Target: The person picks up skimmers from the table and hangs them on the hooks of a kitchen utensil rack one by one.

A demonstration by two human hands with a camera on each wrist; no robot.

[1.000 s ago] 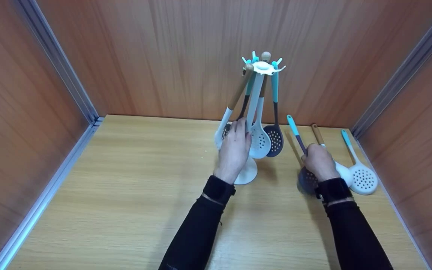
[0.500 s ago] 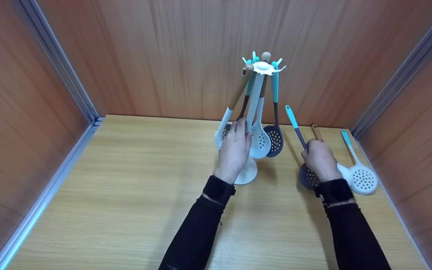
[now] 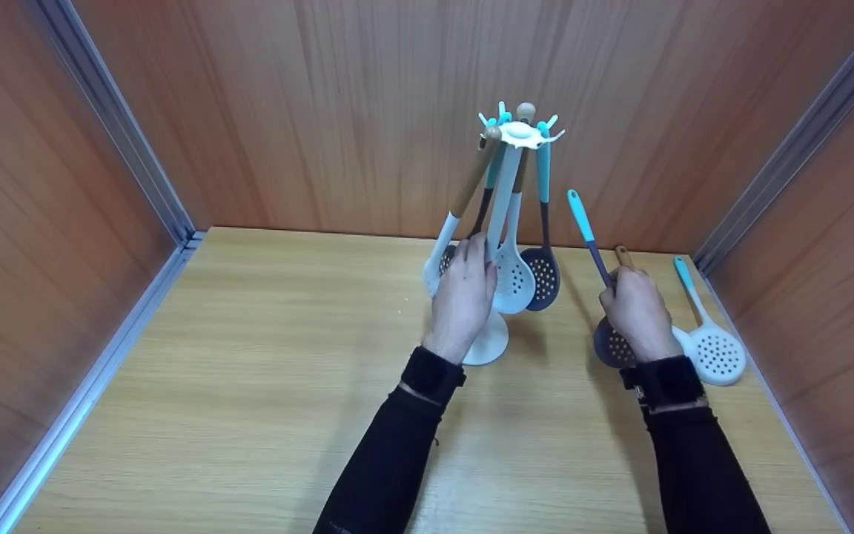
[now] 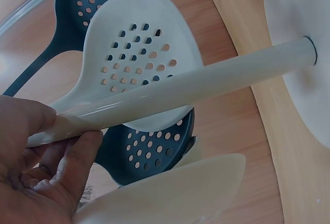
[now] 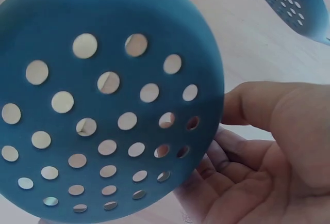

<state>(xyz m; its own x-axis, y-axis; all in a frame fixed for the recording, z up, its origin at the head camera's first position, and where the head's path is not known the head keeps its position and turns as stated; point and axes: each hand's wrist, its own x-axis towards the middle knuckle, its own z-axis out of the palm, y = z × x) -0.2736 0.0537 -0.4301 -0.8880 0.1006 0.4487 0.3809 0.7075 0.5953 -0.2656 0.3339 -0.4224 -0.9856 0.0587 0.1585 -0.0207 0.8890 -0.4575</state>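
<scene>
Over the tabletop (image 3: pixel 264 400), left fingers (image 4: pixel 77 162) pinch the rack post (image 4: pixel 191 87); right fingers (image 5: pixel 252 102) pinch a dark skimmer (image 5: pixel 139 7).

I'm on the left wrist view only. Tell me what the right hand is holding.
Observer: The right hand grips a dark skimmer with a turquoise handle.

Operator: Name what lies on the table at the far right.

Observer: A white skimmer, also turquoise-handled, lies on the table there.

Operator: Now describe the top of the stand.

Observer: The white stand ends in a hooked top, with several utensils hanging from it.
</scene>
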